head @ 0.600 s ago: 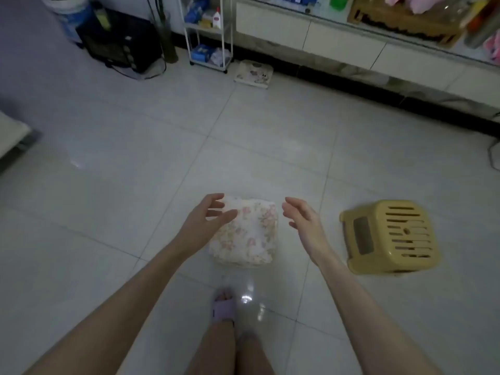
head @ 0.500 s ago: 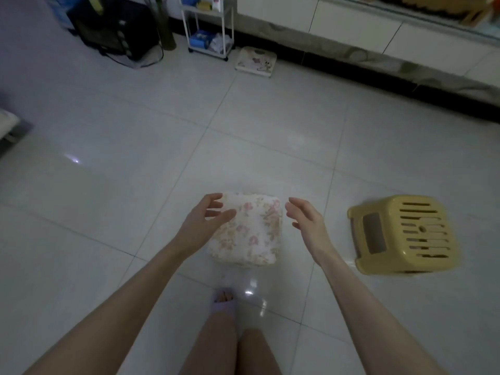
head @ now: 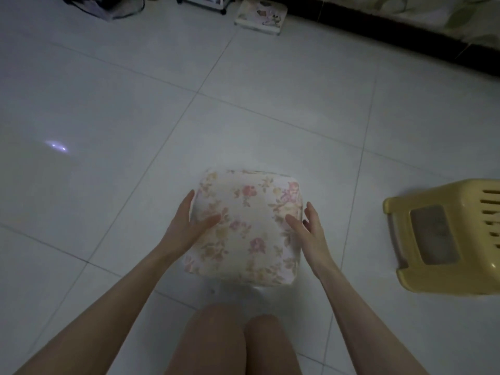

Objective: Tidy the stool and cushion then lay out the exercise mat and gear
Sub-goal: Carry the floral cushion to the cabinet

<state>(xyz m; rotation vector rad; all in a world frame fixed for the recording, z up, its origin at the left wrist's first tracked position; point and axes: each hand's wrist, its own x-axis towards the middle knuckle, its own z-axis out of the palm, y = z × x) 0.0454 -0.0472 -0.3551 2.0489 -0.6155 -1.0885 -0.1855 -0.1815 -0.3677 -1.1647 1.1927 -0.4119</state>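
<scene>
A square floral cushion (head: 244, 231) lies flat on the tiled floor in front of my knees. My left hand (head: 186, 226) is against its left side, fingers along the edge and thumb resting on top. At the cushion's right edge my right hand (head: 308, 231) has its fingers spread and its thumb over the top. Neither hand has closed around the cushion. A yellow plastic stool (head: 446, 236) lies tipped on its side on the floor to the right, apart from the cushion. No mat or exercise gear shows.
My bare knees (head: 230, 342) are just below the cushion. A floral bathroom scale (head: 261, 13) sits on the floor at the far top, next to a wheeled rack (head: 201, 0). A dark cabinet base (head: 405, 36) runs along the top right.
I have bent lower, so the cushion looks larger. Both hands dropped from above the cushion to its left and right sides and now touch it.
</scene>
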